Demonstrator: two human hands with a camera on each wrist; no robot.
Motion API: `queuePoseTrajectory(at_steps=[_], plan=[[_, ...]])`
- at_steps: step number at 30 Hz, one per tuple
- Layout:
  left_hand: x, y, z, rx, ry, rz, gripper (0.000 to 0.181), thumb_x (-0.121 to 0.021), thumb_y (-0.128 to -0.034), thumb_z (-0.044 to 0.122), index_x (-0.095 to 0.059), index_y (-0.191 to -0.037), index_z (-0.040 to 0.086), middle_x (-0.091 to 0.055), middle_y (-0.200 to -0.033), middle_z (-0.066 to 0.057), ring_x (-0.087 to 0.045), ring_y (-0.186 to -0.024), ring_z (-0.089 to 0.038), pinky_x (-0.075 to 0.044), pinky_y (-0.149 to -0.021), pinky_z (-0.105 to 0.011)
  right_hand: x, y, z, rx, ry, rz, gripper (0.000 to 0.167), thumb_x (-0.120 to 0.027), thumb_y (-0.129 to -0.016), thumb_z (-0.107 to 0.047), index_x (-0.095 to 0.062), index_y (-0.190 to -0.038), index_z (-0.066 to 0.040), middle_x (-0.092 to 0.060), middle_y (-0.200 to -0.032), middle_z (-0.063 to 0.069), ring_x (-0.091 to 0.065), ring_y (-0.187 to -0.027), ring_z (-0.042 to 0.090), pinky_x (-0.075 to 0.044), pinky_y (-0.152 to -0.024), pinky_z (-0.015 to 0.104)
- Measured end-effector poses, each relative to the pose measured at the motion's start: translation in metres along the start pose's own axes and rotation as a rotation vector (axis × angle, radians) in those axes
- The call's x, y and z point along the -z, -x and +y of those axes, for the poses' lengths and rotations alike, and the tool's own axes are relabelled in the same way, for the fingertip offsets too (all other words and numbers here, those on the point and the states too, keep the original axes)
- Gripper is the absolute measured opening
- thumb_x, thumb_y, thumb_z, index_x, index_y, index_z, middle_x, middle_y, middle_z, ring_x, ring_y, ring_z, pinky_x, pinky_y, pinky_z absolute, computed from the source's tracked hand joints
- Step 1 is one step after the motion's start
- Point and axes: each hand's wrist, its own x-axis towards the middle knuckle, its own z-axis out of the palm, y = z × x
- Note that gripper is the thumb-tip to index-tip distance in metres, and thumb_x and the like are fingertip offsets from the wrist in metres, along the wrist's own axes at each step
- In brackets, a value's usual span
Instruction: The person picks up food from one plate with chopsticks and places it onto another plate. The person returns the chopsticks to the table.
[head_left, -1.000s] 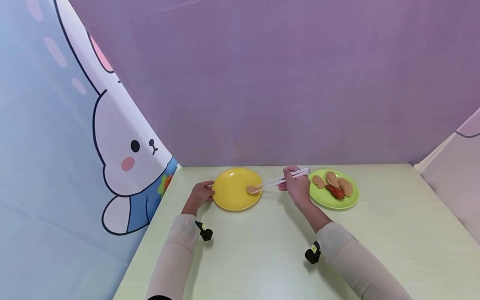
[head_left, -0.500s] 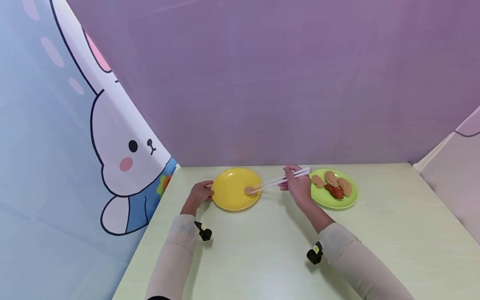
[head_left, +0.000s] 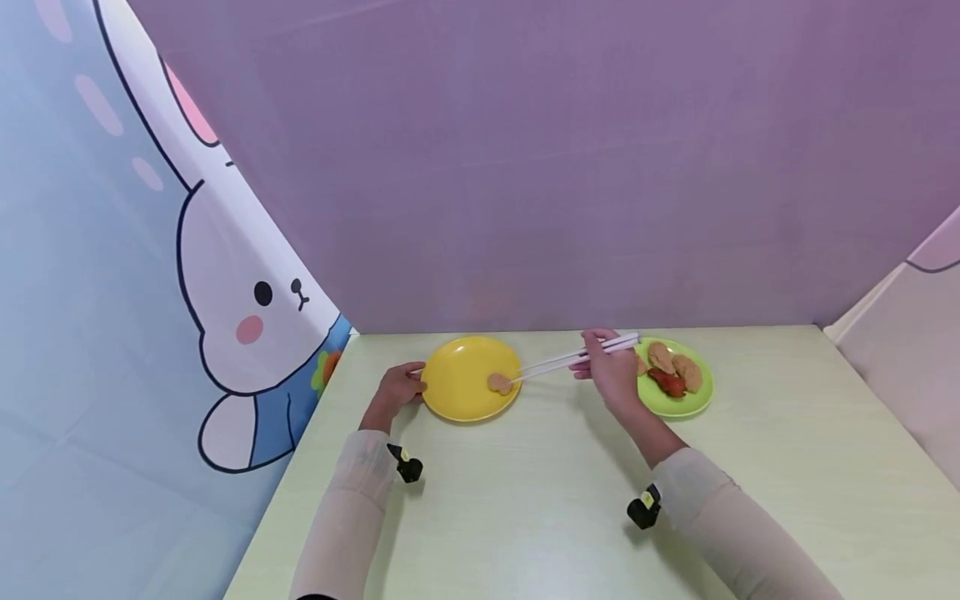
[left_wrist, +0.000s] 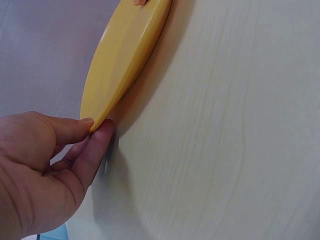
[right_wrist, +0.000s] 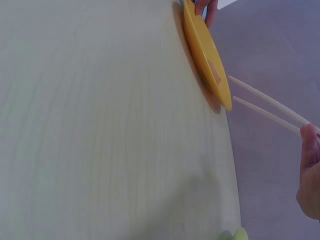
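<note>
My left hand (head_left: 401,386) pinches the left rim of a yellow plate (head_left: 457,379), thumb on top and fingers beneath, as the left wrist view shows. A tan, flat food piece (head_left: 499,383) lies on the right part of that plate. My right hand (head_left: 611,375) holds a pair of white chopsticks (head_left: 555,364). Their tips are parted beside the plate's right edge in the right wrist view, with nothing between them. Behind the right hand stands a green plate (head_left: 701,404), partly covered by the hand. On it are several tan pieces (head_left: 662,357) and a reddish-brown piece (head_left: 667,383).
Both plates stand near the back of a pale wood-grained table (head_left: 495,500). A purple backdrop (head_left: 570,167) rises at the table's back edge. A blue panel with a rabbit drawing (head_left: 247,292) borders the left side.
The right hand has drawn back to the right with the chopsticks, whose tips have parted from the tan piece. That piece stays on the yellow plate. The left hand keeps its place on the rim.
</note>
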Motion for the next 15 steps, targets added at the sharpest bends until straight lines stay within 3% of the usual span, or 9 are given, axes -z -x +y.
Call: queuePoseTrajectory(at_steps=[15], plan=[[-0.001,-0.004,-0.002,-0.014,0.005,-0.007,0.056,-0.066,-0.093,-0.001,-0.054,-0.147,0.009,-0.062,-0.133,-0.021,-0.069,-0.096,-0.022,-0.062,-0.075,-0.028,0.028,-0.01,0.002,-0.008,0.021,0.037,0.036,-0.061,-0.102,-0.033,-0.064,-0.123,-0.003,-0.071,-0.095,0.026,-0.074,-0.06,0.011,-0.061,-0.058,0.031]])
